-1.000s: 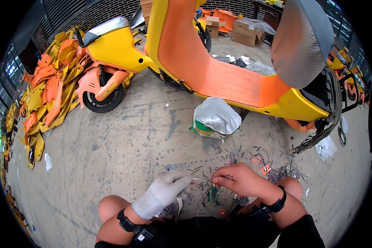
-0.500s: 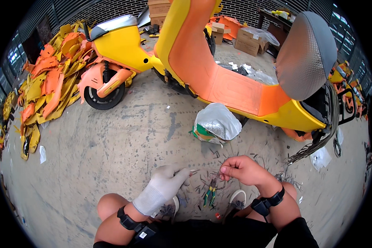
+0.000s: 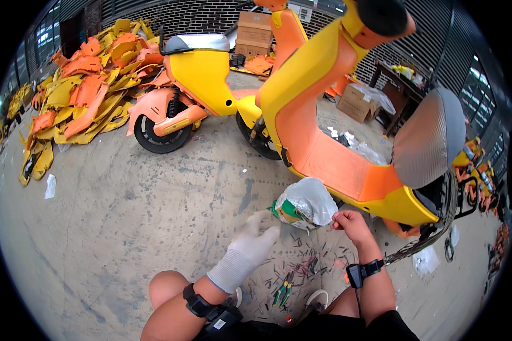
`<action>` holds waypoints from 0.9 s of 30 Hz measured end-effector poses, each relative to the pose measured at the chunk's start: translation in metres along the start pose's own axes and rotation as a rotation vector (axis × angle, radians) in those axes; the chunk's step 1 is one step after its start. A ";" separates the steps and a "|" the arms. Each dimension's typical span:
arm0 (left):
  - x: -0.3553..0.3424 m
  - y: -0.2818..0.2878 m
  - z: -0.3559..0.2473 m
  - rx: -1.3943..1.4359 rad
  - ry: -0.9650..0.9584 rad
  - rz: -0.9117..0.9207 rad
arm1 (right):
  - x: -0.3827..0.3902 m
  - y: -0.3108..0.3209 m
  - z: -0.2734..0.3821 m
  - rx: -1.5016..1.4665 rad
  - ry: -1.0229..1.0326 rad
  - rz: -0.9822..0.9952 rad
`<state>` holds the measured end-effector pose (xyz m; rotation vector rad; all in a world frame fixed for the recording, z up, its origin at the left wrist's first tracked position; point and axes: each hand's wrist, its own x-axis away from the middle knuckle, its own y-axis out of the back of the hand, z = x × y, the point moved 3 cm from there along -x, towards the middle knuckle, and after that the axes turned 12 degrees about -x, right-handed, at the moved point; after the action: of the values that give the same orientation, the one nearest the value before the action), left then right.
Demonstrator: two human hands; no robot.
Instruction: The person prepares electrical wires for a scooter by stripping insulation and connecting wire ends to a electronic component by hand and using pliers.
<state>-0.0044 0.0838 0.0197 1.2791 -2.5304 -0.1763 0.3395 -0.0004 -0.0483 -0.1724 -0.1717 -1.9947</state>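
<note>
My left hand (image 3: 255,238), in a pale knitted glove, is raised over the floor left of the bag. Its fingers are blurred but look apart, with nothing visible in them. My bare right hand (image 3: 352,224) is closed in a pinch beside the right rim of an upright white-and-green bag (image 3: 306,200) with a silvery inside. Whatever sits between those fingertips is too small to make out. Green-and-yellow pliers (image 3: 283,292) lie on the floor between my feet, among many short dark wire scraps (image 3: 304,264).
A yellow-and-orange scooter (image 3: 335,165) stands just beyond the bag, with a bundle of grey wires (image 3: 418,245) hanging at its rear. Another scooter (image 3: 196,74) stands farther left, near a heap of body panels (image 3: 82,96). Cardboard boxes (image 3: 355,102) and a plastic bag (image 3: 425,260) lie about.
My hands have come apart from a thin strand stretched between them. My right hand moved forward and right to the bag's rim; the left shifted slightly right. The whole view has tilted up.
</note>
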 end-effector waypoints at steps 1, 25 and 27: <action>-0.001 0.002 0.001 -0.025 -0.007 -0.012 | -0.011 0.003 -0.009 0.005 -0.012 -0.057; 0.008 0.038 -0.003 -0.212 -0.170 -0.311 | -0.058 -0.001 -0.164 1.018 0.007 0.216; 0.013 0.051 -0.016 -0.195 -0.155 -0.273 | -0.025 -0.022 -0.180 1.126 0.001 0.393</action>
<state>-0.0454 0.1044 0.0499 1.5771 -2.3767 -0.5874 0.3217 -0.0050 -0.2308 0.4833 -1.1193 -1.2691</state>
